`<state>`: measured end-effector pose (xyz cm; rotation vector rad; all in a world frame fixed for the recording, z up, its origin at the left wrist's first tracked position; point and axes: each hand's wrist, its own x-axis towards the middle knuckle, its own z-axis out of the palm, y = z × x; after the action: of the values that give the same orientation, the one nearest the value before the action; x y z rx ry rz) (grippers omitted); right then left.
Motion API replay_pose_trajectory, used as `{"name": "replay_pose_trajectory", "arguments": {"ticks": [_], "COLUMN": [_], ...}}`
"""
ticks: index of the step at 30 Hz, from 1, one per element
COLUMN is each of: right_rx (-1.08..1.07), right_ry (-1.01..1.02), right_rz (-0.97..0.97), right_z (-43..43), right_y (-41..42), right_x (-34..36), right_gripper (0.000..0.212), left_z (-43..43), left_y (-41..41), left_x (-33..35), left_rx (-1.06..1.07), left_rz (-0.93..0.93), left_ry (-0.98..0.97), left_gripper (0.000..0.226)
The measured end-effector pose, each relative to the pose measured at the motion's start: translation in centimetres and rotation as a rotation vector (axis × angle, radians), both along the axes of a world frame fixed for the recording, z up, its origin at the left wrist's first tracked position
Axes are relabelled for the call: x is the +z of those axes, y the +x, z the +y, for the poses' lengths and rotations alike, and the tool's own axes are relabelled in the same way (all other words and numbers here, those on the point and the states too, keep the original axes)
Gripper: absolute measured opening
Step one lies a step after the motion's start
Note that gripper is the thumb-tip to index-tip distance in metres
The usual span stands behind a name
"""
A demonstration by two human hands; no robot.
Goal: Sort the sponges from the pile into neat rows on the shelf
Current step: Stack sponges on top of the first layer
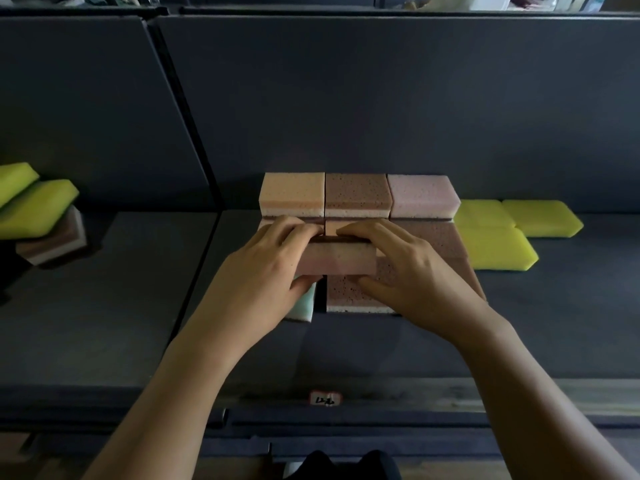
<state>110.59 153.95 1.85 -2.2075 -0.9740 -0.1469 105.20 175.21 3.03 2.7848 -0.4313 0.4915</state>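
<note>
A pink sponge (337,259) is held on its edge between both hands over the rows in the middle of the shelf. My left hand (266,268) grips its left end, fingers over the top and thumb below. My right hand (408,268) grips its right end the same way. Behind stands a back row of stacked sponges: orange (292,188), brown (356,190) and pale pink (420,192). More brown sponges (349,292) lie flat under my hands, and a mint-green sponge (304,303) shows under my left palm.
Three yellow sponges (495,249) lie flat to the right of the rows. At the far left, a loose pile has yellow-green sponges (38,202) on a brown and white one. A dark divider post (187,133) splits the shelf. A small label (325,398) sits on the front edge.
</note>
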Motion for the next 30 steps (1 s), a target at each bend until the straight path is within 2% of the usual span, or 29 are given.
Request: {"name": "replay_pose_trajectory", "arguments": {"ticks": [10,16,19,21,23,27,30], "right_rx": [-0.052,-0.102,-0.077,-0.042,-0.027,-0.045,-0.053], "right_ry": [0.032,0.086,0.084,0.029,-0.036,-0.083,-0.058], "right_rz": [-0.001,0.135,0.100,-0.020,-0.131,-0.102,-0.049], "right_z": [0.0,0.3,0.8,1.1,1.2,1.5,1.9], "right_y": [0.0,0.2,0.1,0.3,0.6,0.8,0.9], "right_x": [0.4,0.6,0.3,0.0,-0.2,-0.3,-0.4], "right_gripper": [0.051,0.048,0.062,0.081,0.089,0.089,0.083], "left_z": [0.4,0.7,1.0,1.4,1.7,2.2,2.2], "left_y": [0.2,0.3,0.5,0.6,0.6,0.6,0.6], "left_x": [-0.4,-0.8,-0.7,-0.6,-0.6,-0.5,-0.2], "left_rx": [-0.047,-0.043,-0.011,-0.004,-0.011,-0.010,-0.015], "left_rz": [-0.190,-0.150,-0.157,-0.118,-0.069,-0.010,-0.032], "left_ry": [0.036,0.099,0.059,0.026,0.028,0.027,0.080], "left_gripper": [0.062,0.086,0.084,0.087,0.090,0.094,0.091]}}
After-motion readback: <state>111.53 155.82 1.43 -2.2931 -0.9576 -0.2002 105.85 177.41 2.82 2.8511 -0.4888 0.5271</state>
